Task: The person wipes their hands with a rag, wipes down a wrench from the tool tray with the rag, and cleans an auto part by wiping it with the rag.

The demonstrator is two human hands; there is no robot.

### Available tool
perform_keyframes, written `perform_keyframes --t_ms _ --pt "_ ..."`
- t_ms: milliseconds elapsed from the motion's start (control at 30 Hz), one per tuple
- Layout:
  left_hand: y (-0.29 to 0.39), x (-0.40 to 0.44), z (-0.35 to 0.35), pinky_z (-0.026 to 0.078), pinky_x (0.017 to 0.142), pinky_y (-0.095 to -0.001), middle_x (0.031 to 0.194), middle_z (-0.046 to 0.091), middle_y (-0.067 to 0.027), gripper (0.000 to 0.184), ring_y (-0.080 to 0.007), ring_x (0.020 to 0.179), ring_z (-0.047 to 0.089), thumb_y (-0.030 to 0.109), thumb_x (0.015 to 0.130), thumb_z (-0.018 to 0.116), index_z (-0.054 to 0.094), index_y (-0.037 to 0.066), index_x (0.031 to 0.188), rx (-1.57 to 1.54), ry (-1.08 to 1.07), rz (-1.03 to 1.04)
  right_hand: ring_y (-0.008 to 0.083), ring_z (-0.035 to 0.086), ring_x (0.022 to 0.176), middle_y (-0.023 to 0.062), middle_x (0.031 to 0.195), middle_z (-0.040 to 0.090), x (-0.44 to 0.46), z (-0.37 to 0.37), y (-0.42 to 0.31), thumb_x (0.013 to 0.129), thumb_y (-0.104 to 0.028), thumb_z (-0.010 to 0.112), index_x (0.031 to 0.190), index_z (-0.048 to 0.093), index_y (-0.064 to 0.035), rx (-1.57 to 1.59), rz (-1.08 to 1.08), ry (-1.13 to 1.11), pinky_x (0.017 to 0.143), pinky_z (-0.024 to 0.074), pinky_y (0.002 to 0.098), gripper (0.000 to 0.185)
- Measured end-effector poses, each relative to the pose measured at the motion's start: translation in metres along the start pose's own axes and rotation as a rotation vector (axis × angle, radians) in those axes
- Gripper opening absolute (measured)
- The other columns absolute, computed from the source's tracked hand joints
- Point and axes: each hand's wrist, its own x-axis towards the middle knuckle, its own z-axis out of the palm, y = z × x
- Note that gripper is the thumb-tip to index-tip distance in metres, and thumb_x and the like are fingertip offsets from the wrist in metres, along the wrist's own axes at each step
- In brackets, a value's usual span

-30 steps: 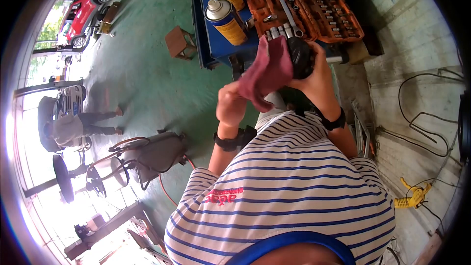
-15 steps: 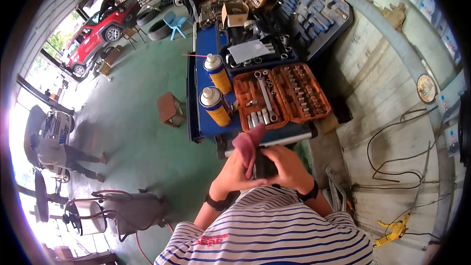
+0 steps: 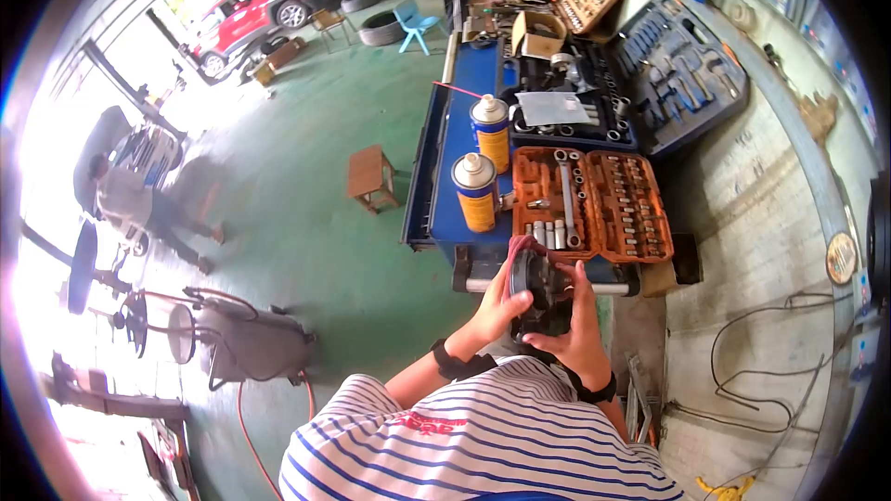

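A dark, round mechanical part (image 3: 540,301) is held between my two hands in front of my striped shirt; I cannot tell its exact kind. My left hand (image 3: 494,314) grips its left side, thumb across the near face. My right hand (image 3: 577,327) closes on its right side with thumb and fingers. A dark red cloth (image 3: 525,243) shows behind the part, by my left fingers, mostly hidden. Just beyond my hands, an orange socket case (image 3: 594,246) lies open on the blue tool cart (image 3: 448,209), with a ratchet wrench (image 3: 567,195) in it.
Two spray cans (image 3: 476,195) stand left of the case. Behind are a dark tool case (image 3: 685,70) and a cardboard box (image 3: 538,35). A wooden stool (image 3: 371,176), a grey tank (image 3: 260,339) and a red car (image 3: 269,9) are to the left. Two people are farther off.
The view has swung left, so the cart appears farther right. My hands have turned the dark part, showing its round face; the red cloth has dropped behind it.
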Motion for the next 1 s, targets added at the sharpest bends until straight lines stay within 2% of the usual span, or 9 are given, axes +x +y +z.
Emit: perform_keyframes --t_ms 100,167,300,500,533,700,833,900,1000 --pt "-0.004 -0.004 -0.004 0.029 0.112 -0.0382 0.149 0.035 -0.0127 0.097 -0.0240 0.136 0.038 0.052 0.084 0.065 0.018 0.000 0.151 -0.238 0.039 -0.147 0.0310 0.047 0.123 0.0172 0.139 0.041 0.005 0.002 0.000 0.074 -0.029 0.083 0.150 0.019 -0.0024 -0.048 0.057 -0.089 0.104 0.0376 0.0400 0.102" --pt "-0.011 -0.010 -0.010 0.033 0.108 -0.0326 0.138 0.046 -0.0117 0.073 -0.0183 0.127 0.043 0.029 0.094 0.057 0.021 -0.003 0.149 -0.242 0.038 -0.124 0.0294 0.047 0.123 0.0166 0.138 0.041 0.006 0.006 0.002 0.076 -0.025 0.081 0.148 0.023 -0.0024 0.059 0.098 -0.089 0.104 0.0383 0.0392 0.095" --pt "0.008 -0.011 -0.017 0.034 0.107 -0.0315 0.136 0.047 -0.0109 0.064 -0.0169 0.126 0.043 0.028 0.097 0.055 0.028 -0.004 0.146 -0.131 0.002 -0.234 0.0347 0.046 0.125 0.0200 0.136 0.044 0.004 0.018 0.012 0.077 -0.020 0.080 0.137 0.037 -0.0008 0.223 0.140 0.035 0.104 0.0382 0.0410 0.077" --pt "0.017 -0.016 -0.011 0.031 0.109 -0.0327 0.141 0.043 -0.0110 0.068 -0.0176 0.129 0.040 0.027 0.096 0.059 0.027 -0.003 0.147 -0.034 -0.045 -0.094 0.0261 0.051 0.119 0.0156 0.132 0.046 -0.004 0.023 0.015 0.074 -0.019 0.082 0.134 0.039 -0.0027 0.298 0.237 0.077 0.099 0.0438 0.0364 0.076" --pt "0.016 -0.014 -0.011 0.026 0.113 -0.0364 0.148 0.035 -0.0139 0.086 -0.0226 0.137 0.034 0.041 0.090 0.064 0.019 -0.001 0.150 -0.004 -0.070 -0.045 0.0242 0.051 0.119 0.0146 0.131 0.047 -0.006 0.023 0.014 0.076 -0.018 0.081 0.136 0.038 -0.0026 0.421 0.288 0.071 0.097 0.0445 0.0354 0.076" --pt "0.023 0.005 -0.017 0.020 0.115 -0.0417 0.151 0.030 -0.0172 0.090 -0.0287 0.142 0.026 0.039 0.085 0.069 0.022 -0.001 0.150 0.263 -0.127 0.202 0.0204 0.053 0.113 0.0104 0.125 0.050 0.003 0.024 0.013 0.084 -0.017 0.072 0.140 0.030 -0.0044 0.779 0.438 0.097 0.099 0.0434 0.0340 0.071" --pt "0.034 0.010 -0.033 0.023 0.114 -0.0406 0.148 0.035 -0.0180 0.079 -0.0291 0.139 0.032 0.033 0.087 0.064 0.027 -0.003 0.147 0.396 -0.205 0.239 0.0121 0.056 0.091 0.0067 0.114 0.053 0.009 0.024 0.010 0.086 -0.016 0.071 0.139 0.032 -0.0079 0.778 0.596 -0.019 0.072 0.0469 0.0236 0.066" --pt "0.040 0.009 -0.039 0.020 0.115 -0.0431 0.146 0.034 -0.0225 0.071 -0.0376 0.140 0.028 0.025 0.088 0.066 0.034 -0.004 0.144 0.292 -0.226 0.185 0.0086 0.055 0.078 0.0048 0.106 0.055 0.017 0.031 0.005 0.089 -0.026 0.068 0.136 0.034 -0.0068 0.712 0.549 -0.010 0.058 0.0423 0.0215 0.061" --pt "0.047 0.006 -0.053 0.029 0.108 -0.0447 0.133 0.040 -0.0238 0.084 -0.0404 0.127 0.039 0.053 0.086 0.062 0.036 -0.007 0.139 0.368 -0.261 0.295 0.0098 0.055 0.063 0.0036 0.091 0.058 0.026 0.040 -0.009 0.095 -0.050 0.050 0.131 0.039 -0.0065 0.821 0.710 -0.044 0.049 0.0403 0.0223 0.058"
